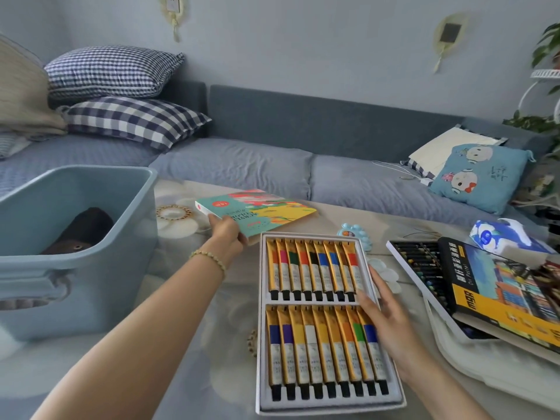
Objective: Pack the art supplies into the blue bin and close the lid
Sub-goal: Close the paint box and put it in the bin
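An open white tray of acrylic paint tubes (325, 407) lies on the table in front of me, two rows of gold tubes inside. My right hand (381, 310) rests with straight fingers on the tubes at the tray's right side. My left hand (227, 233) grips the near corner of the tray's colourful lid (260, 212), held just beyond the tray. The blue bin (100, 268) stands open at the left with a dark brown roll (81, 230) inside. An oil pastel set (424, 268) with its black-and-yellow cover (497, 292) lies at the right.
A white lid-like tray (472, 368) lies under the pastel set. A blue-and-white tissue pack (503, 234) sits behind it, and a small light-blue palette (354, 233) beyond the paint tray. A sofa with cushions runs behind the table.
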### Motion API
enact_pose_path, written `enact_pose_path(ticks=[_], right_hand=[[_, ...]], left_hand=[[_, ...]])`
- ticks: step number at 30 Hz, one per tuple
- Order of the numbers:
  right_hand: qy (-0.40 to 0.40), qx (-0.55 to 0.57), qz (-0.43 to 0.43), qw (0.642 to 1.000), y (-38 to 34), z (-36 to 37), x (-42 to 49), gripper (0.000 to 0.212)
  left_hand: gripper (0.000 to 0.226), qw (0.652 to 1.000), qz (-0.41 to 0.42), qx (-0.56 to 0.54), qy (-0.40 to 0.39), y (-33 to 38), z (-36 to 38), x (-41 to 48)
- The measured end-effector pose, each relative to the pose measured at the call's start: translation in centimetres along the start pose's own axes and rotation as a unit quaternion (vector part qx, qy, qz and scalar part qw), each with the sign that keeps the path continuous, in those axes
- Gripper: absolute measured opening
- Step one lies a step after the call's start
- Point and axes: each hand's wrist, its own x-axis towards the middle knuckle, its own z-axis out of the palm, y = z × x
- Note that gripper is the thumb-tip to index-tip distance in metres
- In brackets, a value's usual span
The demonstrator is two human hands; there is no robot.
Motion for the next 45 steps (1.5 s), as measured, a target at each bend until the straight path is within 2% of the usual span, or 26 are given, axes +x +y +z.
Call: enact_pose_path(ticks=[10, 16, 20, 28, 34, 37, 40, 42, 45], right_hand=[[-0.017, -0.014, 0.017, 1.0, 0.8, -0.6, -0.5, 0.045], [-0.032, -0.027, 0.029, 0.999, 0.9, -0.7, -0.3, 0.051], [-0.042, -0.033, 0.02, 0.998, 1.1, -0.7, -0.3, 0.056], [-0.076, -0.034, 0.001, 0.997, 0.8, -0.7, 0.0, 0.068], [-0.072, -0.077, -0.018, 0.994, 0.4, -1.3, 0.5, 0.064], [-0.032, -0.1, -0.024, 0.994, 0.1, -0.8, 0.4, 0.056], [0.021, -0.092, -0.022, 0.995, 0.3, -0.4, 1.0, 0.058], [0.032, -0.064, -0.009, 0.997, 0.0, -0.2, 1.3, 0.065], [-0.014, -0.025, 0.049, 0.998, -0.2, -0.3, 1.5, 0.072]], left_hand=[[0.04, 0.997, -0.003, -0.071, -0.017, -1.4, 0.0, -3.1], [0.046, 0.989, 0.083, 0.052, -0.108, -2.7, 0.1, -5.7], [0.048, 0.976, 0.107, 0.097, -0.161, -3.4, -0.4, -6.4], [0.049, 0.975, 0.098, 0.086, -0.178, -4.4, -1.7, -5.6], [0.047, 0.969, 0.071, 0.118, -0.205, -5.2, -2.3, -5.3], [0.047, 0.971, 0.052, 0.111, -0.207, -5.3, -2.1, -5.4], [0.046, 0.963, 0.041, 0.138, -0.228, -5.5, -1.5, -6.2], [0.044, 0.958, 0.042, 0.158, -0.233, -5.5, -1.1, -6.9], [0.042, 0.959, 0.047, 0.165, -0.224, -5.1, -1.2, -7.3]])
